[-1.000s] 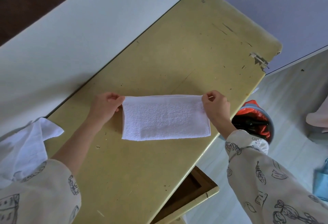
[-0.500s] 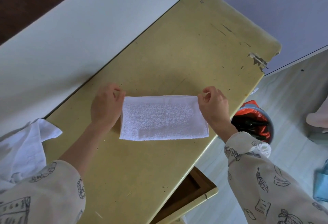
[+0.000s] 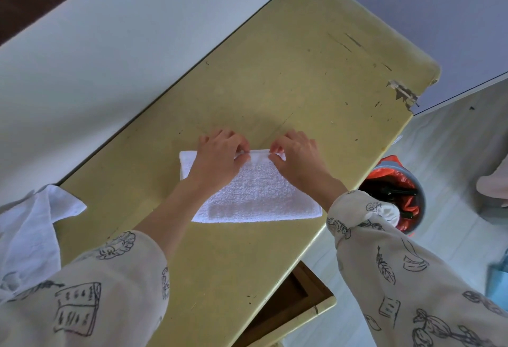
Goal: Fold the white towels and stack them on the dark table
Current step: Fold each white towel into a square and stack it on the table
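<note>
Scuffed yellow-green wooden surface (image 3: pixel 288 80) runs diagonally from 7 o'clock to 1 o'clock, chipped at its 3 o'clock corner. White wall at 10 o'clock of it, pale floor (image 3: pixel 453 159) at 4 o'clock.

Cream long sleeves with black line drawings (image 3: pixel 406 269) fill the frame bottom at 5 and 7 o'clock.

Folded white terry towel (image 3: pixel 258 195), a flat rectangle, lies on the surface mid-frame, its 4 o'clock corner near the surface edge.

Loose thin white cloth (image 3: pixel 30 225) hangs at 8 o'clock of the towel, well apart, draped over the surface end.

Grey round bin with orange liner (image 3: pixel 398 190) sits on the floor at 3 o'clock of the towel, below the surface edge, part hidden by the right sleeve.

Open wooden drawer (image 3: pixel 297 300) juts out under the surface at 5 o'clock.

Left hand (image 3: pixel 220 159) rests on the towel's far edge, thumb and fingers pinched on the fabric at 12 o'clock. Right hand (image 3: pixel 297 157) just beside it, likewise pinched on the same far edge. The two are near, not touching.
</note>
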The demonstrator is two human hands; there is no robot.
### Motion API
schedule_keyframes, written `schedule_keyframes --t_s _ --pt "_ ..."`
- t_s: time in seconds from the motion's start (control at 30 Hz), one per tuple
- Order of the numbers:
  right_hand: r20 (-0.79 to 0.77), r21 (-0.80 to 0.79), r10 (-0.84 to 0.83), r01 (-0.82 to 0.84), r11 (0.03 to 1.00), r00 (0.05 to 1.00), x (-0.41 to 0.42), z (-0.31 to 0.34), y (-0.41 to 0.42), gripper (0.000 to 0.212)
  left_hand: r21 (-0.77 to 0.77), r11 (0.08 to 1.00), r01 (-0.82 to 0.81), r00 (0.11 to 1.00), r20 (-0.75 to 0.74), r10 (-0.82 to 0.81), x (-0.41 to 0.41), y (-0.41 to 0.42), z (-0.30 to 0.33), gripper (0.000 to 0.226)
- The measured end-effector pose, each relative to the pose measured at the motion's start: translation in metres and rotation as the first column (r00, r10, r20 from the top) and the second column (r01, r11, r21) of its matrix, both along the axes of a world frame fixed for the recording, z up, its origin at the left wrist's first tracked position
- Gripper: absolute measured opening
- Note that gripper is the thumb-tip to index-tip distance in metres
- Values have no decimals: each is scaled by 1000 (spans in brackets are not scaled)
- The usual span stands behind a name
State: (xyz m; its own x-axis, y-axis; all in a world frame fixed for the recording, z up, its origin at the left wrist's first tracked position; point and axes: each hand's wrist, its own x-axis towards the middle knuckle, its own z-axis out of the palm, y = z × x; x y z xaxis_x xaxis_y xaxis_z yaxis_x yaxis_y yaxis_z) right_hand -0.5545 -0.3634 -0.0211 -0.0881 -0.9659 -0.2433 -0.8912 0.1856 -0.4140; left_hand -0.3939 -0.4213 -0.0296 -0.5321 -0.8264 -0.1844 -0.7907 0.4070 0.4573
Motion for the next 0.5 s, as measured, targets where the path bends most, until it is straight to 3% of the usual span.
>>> schedule_keyframes --t_s 0.5 --pt "-102 133 120 -106 985 988 -3 7 -19 14 46 999 -24 998 52 22 -5 -5 1 17"
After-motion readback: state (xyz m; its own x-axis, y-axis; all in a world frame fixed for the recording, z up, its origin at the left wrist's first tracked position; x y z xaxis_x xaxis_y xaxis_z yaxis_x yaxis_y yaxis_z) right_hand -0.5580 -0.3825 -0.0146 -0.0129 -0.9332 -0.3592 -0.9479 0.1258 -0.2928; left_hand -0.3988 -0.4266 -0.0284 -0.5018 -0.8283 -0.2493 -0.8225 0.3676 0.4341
